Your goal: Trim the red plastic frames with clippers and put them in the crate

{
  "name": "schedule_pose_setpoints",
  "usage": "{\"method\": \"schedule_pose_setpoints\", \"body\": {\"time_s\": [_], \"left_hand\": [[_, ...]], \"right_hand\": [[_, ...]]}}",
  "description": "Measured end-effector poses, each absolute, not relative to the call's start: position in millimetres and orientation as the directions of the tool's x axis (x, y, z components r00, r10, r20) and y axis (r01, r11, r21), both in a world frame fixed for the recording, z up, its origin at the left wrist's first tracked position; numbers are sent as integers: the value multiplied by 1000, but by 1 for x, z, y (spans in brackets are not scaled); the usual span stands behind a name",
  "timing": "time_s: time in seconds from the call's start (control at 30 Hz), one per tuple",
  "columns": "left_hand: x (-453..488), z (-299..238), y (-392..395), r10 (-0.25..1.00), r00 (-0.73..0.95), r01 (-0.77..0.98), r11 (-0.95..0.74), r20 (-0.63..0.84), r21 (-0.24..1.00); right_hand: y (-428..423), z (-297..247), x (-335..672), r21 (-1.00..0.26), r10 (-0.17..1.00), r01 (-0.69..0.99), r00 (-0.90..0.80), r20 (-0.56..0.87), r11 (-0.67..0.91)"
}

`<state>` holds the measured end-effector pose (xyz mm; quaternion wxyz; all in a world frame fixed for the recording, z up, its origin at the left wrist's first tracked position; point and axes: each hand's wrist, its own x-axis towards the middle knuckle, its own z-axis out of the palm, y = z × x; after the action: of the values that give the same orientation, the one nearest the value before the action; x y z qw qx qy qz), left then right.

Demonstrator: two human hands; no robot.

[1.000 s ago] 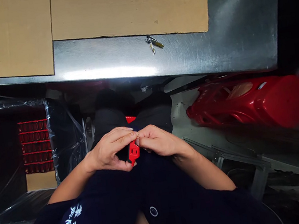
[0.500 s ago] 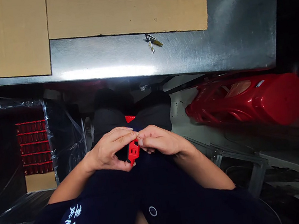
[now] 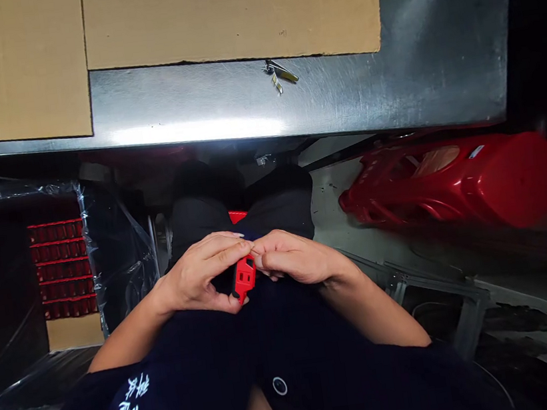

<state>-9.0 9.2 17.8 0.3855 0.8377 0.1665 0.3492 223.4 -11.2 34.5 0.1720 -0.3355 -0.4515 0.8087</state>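
Close to my body, my left hand (image 3: 206, 271) holds a small red and black plastic part (image 3: 246, 276) between thumb and fingers. Two small rectangular openings show on its red face, and a black strip runs along its left side. My right hand (image 3: 293, 256) is closed in a pinch at the part's upper right end, thumb and forefinger meeting the left fingertips there. Whatever lies between those right fingertips is hidden.
A metal table (image 3: 179, 103) ahead bears cardboard sheets (image 3: 228, 16) and a small hinged metal tool (image 3: 281, 73). On the left, a plastic-lined box (image 3: 121, 252) holds rows of red parts (image 3: 63, 270). A large red plastic object (image 3: 453, 188), possibly a stool, is at the right.
Both hands keep the same grip on the red and black part, with hardly any movement. The view has shifted very slightly.
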Motion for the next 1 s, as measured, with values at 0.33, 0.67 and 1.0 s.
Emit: {"method": "schedule_pose_setpoints", "body": {"time_s": [0.33,0.67,1.0], "left_hand": [[-8,21,11,543,699,13,-661,466,750],[-9,18,9,554,693,50,-675,462,736],[-8,20,11,543,693,24,-675,475,737]], "right_hand": [[-12,38,221,-833,579,66,-689,-437,-550],[-14,40,214,-866,659,145,-592,-464,-478],[-14,33,220,-846,605,79,-664,-439,-527]]}}
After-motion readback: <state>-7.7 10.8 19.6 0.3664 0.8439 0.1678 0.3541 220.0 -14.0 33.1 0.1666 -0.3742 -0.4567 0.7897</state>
